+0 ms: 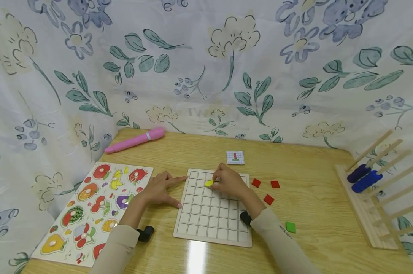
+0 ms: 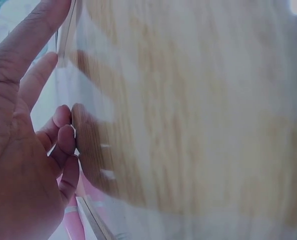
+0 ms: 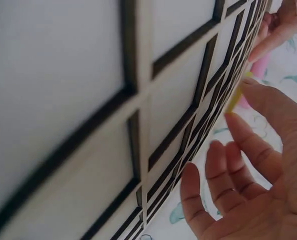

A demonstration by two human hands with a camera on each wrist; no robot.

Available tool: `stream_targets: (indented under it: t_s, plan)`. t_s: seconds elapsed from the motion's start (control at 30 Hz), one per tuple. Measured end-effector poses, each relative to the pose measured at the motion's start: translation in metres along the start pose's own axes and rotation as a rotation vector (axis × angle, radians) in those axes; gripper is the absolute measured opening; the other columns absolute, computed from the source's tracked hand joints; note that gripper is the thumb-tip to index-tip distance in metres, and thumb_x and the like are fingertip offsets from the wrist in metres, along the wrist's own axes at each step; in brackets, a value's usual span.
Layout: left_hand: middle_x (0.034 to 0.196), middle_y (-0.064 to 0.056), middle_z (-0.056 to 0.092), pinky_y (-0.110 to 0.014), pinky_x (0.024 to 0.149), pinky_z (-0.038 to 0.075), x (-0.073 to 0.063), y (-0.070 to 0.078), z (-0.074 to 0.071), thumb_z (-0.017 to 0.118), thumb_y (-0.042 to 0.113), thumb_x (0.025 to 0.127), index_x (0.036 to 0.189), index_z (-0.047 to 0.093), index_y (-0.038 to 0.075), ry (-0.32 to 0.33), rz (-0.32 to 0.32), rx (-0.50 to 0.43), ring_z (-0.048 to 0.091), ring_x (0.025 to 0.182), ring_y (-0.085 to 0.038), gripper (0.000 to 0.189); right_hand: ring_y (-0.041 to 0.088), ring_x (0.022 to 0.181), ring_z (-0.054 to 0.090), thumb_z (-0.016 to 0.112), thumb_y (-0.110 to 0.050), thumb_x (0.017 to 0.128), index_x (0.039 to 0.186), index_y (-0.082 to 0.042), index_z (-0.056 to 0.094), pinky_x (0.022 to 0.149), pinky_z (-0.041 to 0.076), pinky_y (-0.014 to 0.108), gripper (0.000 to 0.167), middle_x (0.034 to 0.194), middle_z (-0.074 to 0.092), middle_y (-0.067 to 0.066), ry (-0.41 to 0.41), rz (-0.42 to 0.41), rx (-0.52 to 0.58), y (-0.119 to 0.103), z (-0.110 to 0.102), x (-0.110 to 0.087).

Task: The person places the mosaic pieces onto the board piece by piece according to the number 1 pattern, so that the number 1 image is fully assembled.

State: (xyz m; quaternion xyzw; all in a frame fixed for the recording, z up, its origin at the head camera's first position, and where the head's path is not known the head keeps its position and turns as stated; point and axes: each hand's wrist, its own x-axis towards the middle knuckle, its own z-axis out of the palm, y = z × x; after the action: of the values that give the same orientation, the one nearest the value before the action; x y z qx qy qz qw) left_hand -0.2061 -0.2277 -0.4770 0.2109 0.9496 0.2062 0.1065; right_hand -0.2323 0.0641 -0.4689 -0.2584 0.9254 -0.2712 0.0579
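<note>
Apparently, a placing step is being carried out: in the head view, a yellow tile (image 1: 209, 183) is being pinched by the right hand (image 1: 229, 182) at the upper part of the grid board (image 1: 202, 220), whose left edge is being touched by the left hand (image 1: 156, 189), thumb and index finger spread. In the left wrist view, nothing is being grasped by that hand. In the right wrist view, the tile is being held between thumb and fingertip, so careful alignment with one square, then release, is probably being called for next.

head — high, forward, down | wrists — close | head, right share board (image 1: 195, 209)
</note>
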Motion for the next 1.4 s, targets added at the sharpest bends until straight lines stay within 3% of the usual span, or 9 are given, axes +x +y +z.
stream_targets:
  t_s: [0.33,0.57,0.77,0.9,1.03,1.2,1.4]
  plan:
    - [0.092,-0.001,0.040,-0.035,0.075,0.025,0.001,0.002,-0.001,0.085,0.064,0.060,0.147,0.049,0.035,-0.011,-0.011,-0.008,0.034,0.083,-0.017,0.098,0.013,0.083,0.052,0.078,-0.026,0.086,0.097,-0.011,0.074,0.076,0.048,0.034,0.020,0.100,0.053,0.001,0.027,-0.057,-0.083,-0.001,-0.001,-0.005]
    - [0.092,0.000,0.040,-0.035,0.075,0.024,0.002,0.002,0.000,0.084,0.064,0.060,0.146,0.049,0.035,-0.004,0.002,0.005,0.034,0.082,-0.016,0.098,0.011,0.077,0.048,0.080,-0.027,0.084,0.100,-0.012,0.077,0.068,0.043,0.028,0.022,0.094,0.052,0.001,0.049,-0.094,-0.119,-0.002,-0.003,-0.006]
    - [0.093,-0.001,0.039,-0.036,0.075,0.024,0.002,0.004,0.000,0.085,0.063,0.061,0.147,0.049,0.034,-0.012,-0.003,-0.010,0.034,0.083,-0.017,0.097,0.013,0.081,0.053,0.079,-0.031,0.084,0.108,-0.011,0.075,0.072,0.045,0.031,0.031,0.099,0.055,0.002,0.052,-0.068,-0.117,-0.002,-0.005,-0.007]
    - [0.093,-0.001,0.040,-0.036,0.076,0.025,0.003,0.005,0.000,0.085,0.062,0.062,0.147,0.049,0.034,-0.017,-0.002,-0.010,0.034,0.083,-0.017,0.097,0.015,0.087,0.056,0.079,-0.034,0.085,0.115,-0.010,0.072,0.075,0.048,0.032,0.039,0.104,0.056,0.004,0.046,-0.035,-0.033,0.000,-0.008,-0.010]
    - [0.093,-0.001,0.040,-0.036,0.076,0.024,0.003,0.003,0.001,0.085,0.062,0.062,0.147,0.048,0.034,-0.015,0.001,-0.008,0.034,0.083,-0.017,0.097,0.019,0.094,0.057,0.080,-0.032,0.083,0.121,-0.009,0.069,0.077,0.048,0.033,0.046,0.106,0.056,0.007,0.028,-0.004,0.137,0.003,-0.016,-0.017]
    - [0.093,-0.001,0.040,-0.036,0.076,0.024,0.002,0.001,0.001,0.084,0.064,0.062,0.147,0.048,0.035,-0.014,0.001,-0.007,0.034,0.083,-0.016,0.097,0.030,0.103,0.054,0.082,-0.026,0.082,0.128,-0.006,0.065,0.086,0.047,0.043,0.053,0.110,0.054,0.014,0.023,0.023,0.316,0.012,-0.032,-0.029]
    - [0.094,-0.001,0.041,-0.037,0.076,0.023,0.000,0.001,0.001,0.084,0.063,0.063,0.148,0.047,0.035,-0.026,-0.007,-0.023,0.034,0.084,-0.016,0.097,0.036,0.103,0.051,0.082,-0.023,0.082,0.130,-0.004,0.063,0.090,0.046,0.053,0.055,0.108,0.052,0.017,0.061,0.020,0.371,0.031,-0.051,-0.048]
